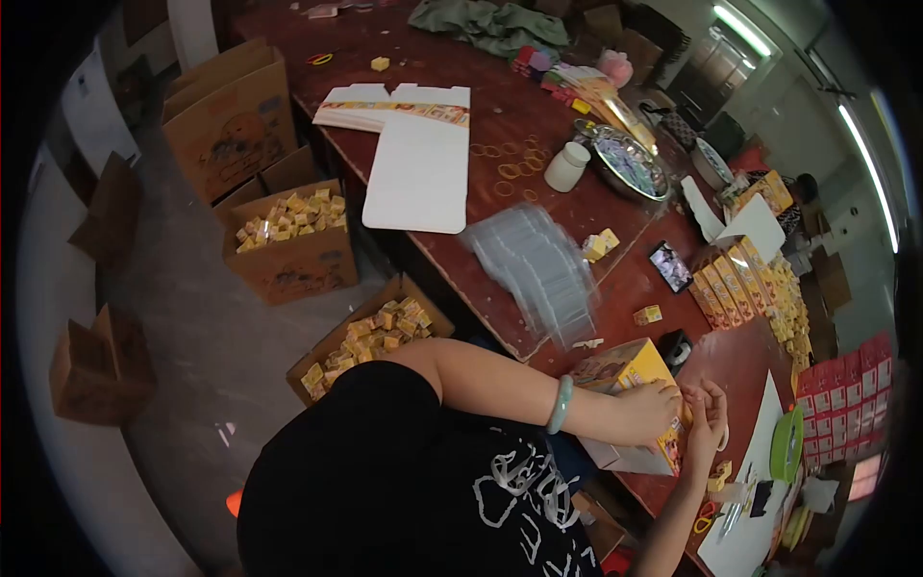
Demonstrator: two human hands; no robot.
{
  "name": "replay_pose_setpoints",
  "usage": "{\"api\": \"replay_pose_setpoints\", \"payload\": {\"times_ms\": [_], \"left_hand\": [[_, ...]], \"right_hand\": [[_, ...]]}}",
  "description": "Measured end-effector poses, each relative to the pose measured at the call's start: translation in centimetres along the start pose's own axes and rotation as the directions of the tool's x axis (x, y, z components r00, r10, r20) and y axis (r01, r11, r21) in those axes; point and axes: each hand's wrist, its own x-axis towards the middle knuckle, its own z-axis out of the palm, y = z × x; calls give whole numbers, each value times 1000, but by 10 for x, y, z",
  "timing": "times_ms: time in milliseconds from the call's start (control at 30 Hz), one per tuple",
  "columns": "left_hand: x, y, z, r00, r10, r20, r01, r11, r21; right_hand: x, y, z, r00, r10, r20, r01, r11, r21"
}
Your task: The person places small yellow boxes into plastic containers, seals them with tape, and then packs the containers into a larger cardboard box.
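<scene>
A yellow printed cardboard box (639,368) with white and brown sides stands tilted in view at the table's near edge. My left hand (654,412), below a pale green bangle (560,404), is closed over the upper edge of this box. At the box's right side is my right hand (708,413), its fingers bent together close to the left fingertips. What those fingers pinch, if anything, is too small to make out. A black tape-dispenser-like object (678,348) lies just behind the box.
Clear plastic sleeves (538,269) and flat white cartons (418,183) lie on the red table (385,67). A phone (670,266) and filled yellow boxes (721,288) are farther right. Orange scissors (707,517) lie near my right arm. Cartons of small yellow boxes (293,264) stand on the floor.
</scene>
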Motion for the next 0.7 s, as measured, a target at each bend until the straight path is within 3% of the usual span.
{"api": "replay_pose_setpoints", "payload": {"times_ms": [167, 200, 267, 367, 533, 700], "left_hand": [[-28, 6, 3, 952, 81, -296, -61, 995, 76], [-29, 5, 0, 953, 96, -288, -87, 995, 46], [-26, -5, -9, 956, 119, -266, -129, 991, -20], [-13, -13, -23, 995, 39, -91, -58, 974, -217], [1, -8, -21, 990, 38, 135, -44, 998, 38], [14, -12, -21, 979, -36, 201, 7, 989, 148]], "right_hand": [[-6, -3, 8, 999, -36, 8, 37, 998, -57], [-6, 0, 7, 999, -46, 14, 46, 998, -34], [-8, -4, 7, 1000, -2, -16, 2, 1000, -23], [-5, -6, 10, 1000, 29, -4, -29, 999, 31], [0, 3, 6, 996, 64, 61, -64, 998, -1], [9, 4, 3, 997, 49, 53, -47, 998, -38]]}}
